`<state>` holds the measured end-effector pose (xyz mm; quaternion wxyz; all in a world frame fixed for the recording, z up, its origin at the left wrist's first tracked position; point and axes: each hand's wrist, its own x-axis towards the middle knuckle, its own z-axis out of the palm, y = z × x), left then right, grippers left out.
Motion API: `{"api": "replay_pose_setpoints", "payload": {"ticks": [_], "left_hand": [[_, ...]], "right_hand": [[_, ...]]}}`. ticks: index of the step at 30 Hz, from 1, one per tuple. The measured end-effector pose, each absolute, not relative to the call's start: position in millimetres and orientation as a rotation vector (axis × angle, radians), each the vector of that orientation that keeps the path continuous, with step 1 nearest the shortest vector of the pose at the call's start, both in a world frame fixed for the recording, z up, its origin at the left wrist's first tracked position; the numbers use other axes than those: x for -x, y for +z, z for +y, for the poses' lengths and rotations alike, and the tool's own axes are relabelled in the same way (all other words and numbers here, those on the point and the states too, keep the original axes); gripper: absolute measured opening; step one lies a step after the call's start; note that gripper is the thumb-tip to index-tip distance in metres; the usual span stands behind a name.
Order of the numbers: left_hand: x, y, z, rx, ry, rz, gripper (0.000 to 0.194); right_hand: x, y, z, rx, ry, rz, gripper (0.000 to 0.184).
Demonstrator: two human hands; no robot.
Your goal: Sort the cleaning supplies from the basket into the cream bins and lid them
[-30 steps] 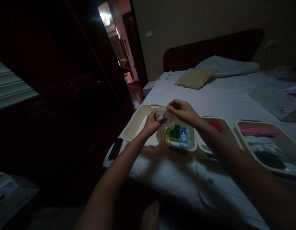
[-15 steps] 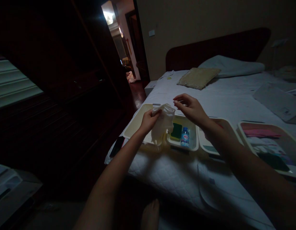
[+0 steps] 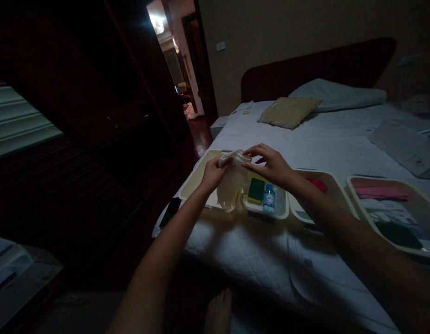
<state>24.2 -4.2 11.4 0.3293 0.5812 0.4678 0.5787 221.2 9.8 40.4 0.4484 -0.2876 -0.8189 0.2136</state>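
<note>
A thin, translucent bag (image 3: 232,181), as it appears in the dim light, is held up above the foot of the bed (image 3: 232,250). Its gathered upper edge is gripped at the left side by the left hand (image 3: 214,174), whose thumb is pressed over the film with the fingers curled behind. By the right hand (image 3: 270,162) the opposite end of that edge is approached from the right: thumb and forefinger are parted, their tips set close about the corner, though whether the film is touched there cannot be told. The bag is thus placed between the two hands, directly to the left of the right fingertips, with its long axis hung roughly downward and its lower end leaned slightly to the left. The left side is nearer the left hand, the right corner nearer the right. Behind and below it a cream basket (image 3: 196,178) is partly covered; just to the right, a green and yellow sponge (image 3: 256,190) and a blue-capped bottle (image 3: 269,199) are held in a pale tray (image 3: 284,213).
</note>
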Motion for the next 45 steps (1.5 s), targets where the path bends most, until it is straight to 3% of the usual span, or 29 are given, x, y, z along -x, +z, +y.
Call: {"api": "replay_pose_setpoints", "payload": {"ticks": [15, 25, 45], "left_hand": [[-27.9, 15.0, -6.2, -1.466, 1.445, 1.231, 0.024], [-33.1, 36.2, -17.5, -1.284, 1.516, 1.014, 0.045], [-37.5, 36.8, -15.3, -1.077, 1.688, 0.961, 0.032]], "right_hand": [[-222.3, 43.4, 12.7, 0.818, 0.592, -1.867, 0.018], [-224.9, 51.0, 11.5, 0.760, 0.632, -1.807, 0.011], [-222.0, 52.6, 12.2, 0.698, 0.826, -1.718, 0.023]]}}
